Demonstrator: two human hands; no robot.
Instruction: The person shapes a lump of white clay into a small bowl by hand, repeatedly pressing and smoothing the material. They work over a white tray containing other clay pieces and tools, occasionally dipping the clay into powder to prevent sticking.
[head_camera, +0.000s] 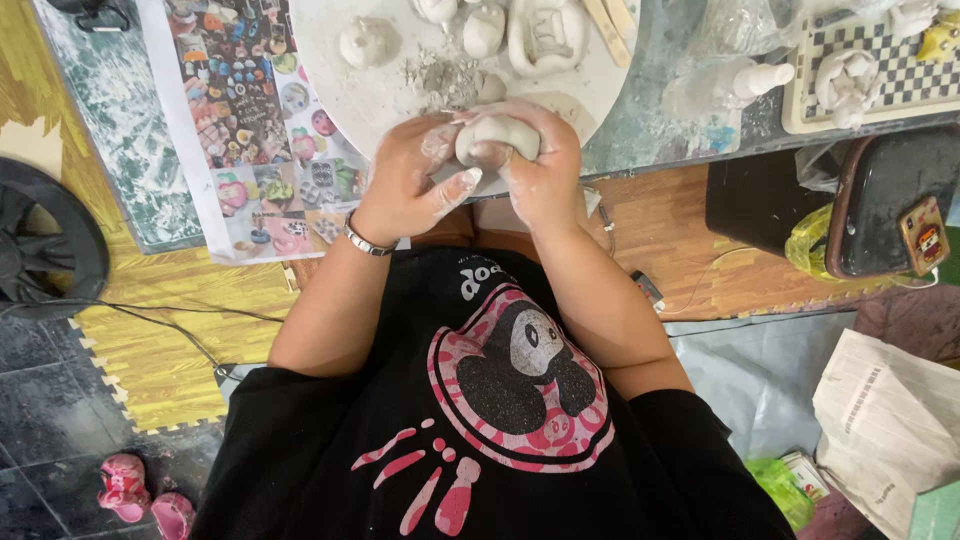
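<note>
Head view, looking straight down. Both hands meet at the near edge of a round white work board. The lump of pale clay sits between them, just above the board's edge and over the lap.

Left hand: fingers curled round the left and underside of the lump, thumb extended along its lower side, closed on the clay. A metal bracelet sits at the wrist. Right hand: cupped over the right side and top of the lump, also closed on it. Both hands are smeared with wet clay, and the two touch each other around the piece.

Judgement: the step in hand looks like shaping or smoothing the lump by pressing. To do it well, pressure should be even from both palms, with the piece turned a little at a time so no flat spots form; thumb strokes should be light, since the surface looks soft and marks easily. Working close over the board would catch any dropped bits.

Surroundings: loose clay crumbs lie on the board, with small finished clay figures farther back and wooden sticks at its far right. A printed sheet of coloured pictures lies left of the board. A checkered tile with more pieces is well apart on the right.
</note>
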